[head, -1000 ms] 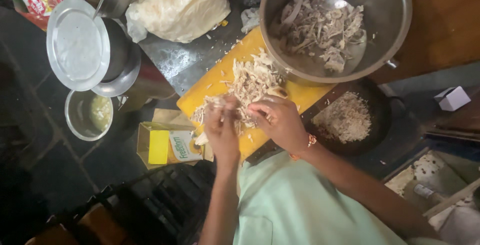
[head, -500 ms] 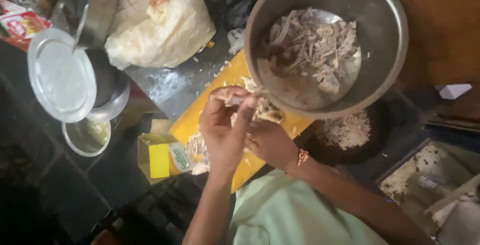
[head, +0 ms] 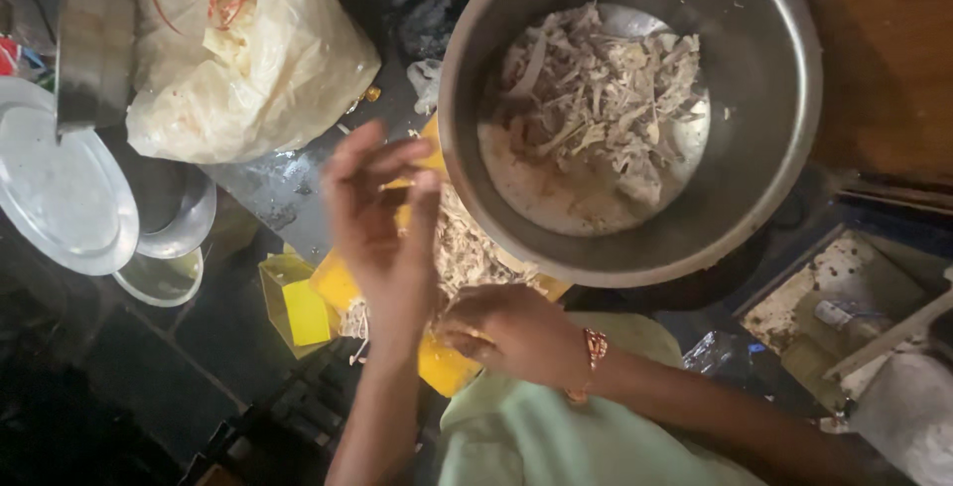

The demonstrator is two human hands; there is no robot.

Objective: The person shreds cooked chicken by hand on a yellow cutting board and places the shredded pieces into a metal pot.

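Both hands (head: pixel 382 233) over diagonal cutting board (head: pixel 447 367)

A big metal bowl (head: pixel 635 109) sits at the middle, with shredded meat (head: pixel 606 99) lying in it. At its seven o'clock a cutting board (head: pixel 447 362) pokes out from under its rim, carrying a heap of more shreds (head: pixel 467 253). The left hand (head: pixel 382 223) hangs over the board at the bowl's nine o'clock; the right hand (head: pixel 511 332) rests on the board at six o'clock. A stuffed plastic bag (head: pixel 243 59) lies at ten o'clock, with a round lid (head: pixel 60 193) well beyond it, farther left.
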